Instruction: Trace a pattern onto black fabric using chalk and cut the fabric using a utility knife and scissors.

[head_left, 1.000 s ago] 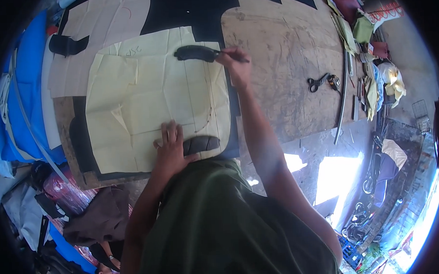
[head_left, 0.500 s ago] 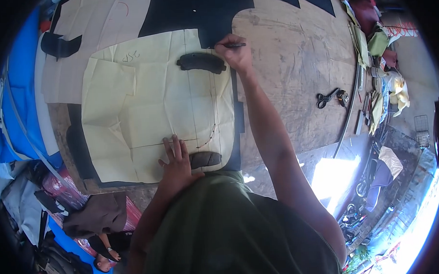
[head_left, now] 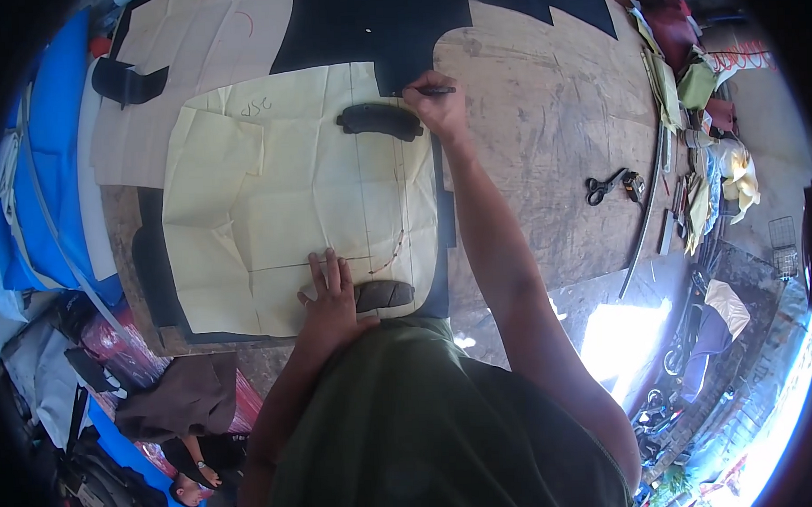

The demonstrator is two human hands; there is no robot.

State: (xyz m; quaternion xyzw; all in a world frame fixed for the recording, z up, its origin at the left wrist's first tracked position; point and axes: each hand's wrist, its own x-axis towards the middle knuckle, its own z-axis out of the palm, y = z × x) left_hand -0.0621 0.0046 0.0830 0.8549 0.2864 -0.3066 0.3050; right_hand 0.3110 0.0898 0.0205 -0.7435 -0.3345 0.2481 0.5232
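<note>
A creased pale yellow paper pattern (head_left: pixel 306 194) with drawn lines lies over black sheet material (head_left: pixel 371 27) on the table. My left hand (head_left: pixel 329 301) rests flat on its near part, fingers spread. At the pattern's far right corner, my right hand (head_left: pixel 443 118) grips a dark pen (head_left: pixel 437 91); the tip is hidden by the fingers. Just left of that hand, a dark curved block like a brake pad (head_left: pixel 380 122) sits on the paper. A second, similar block (head_left: pixel 385 295) lies on the paper beside my left hand.
Black-handled scissors (head_left: pixel 604 187) and a tape measure (head_left: pixel 634 186) lie on the wooden table (head_left: pixel 536 133) to the right. Fabric scraps (head_left: pixel 697 81) and a long thin strip (head_left: pixel 646 218) line its right edge. Another person (head_left: pixel 189 489) is at the lower left, past a brown cloth (head_left: pixel 183 395).
The whole view has shifted slightly, so the table appears a little lower and to the right. My right hand stays at the pattern's corner with the pen; my left hand stays flat.
</note>
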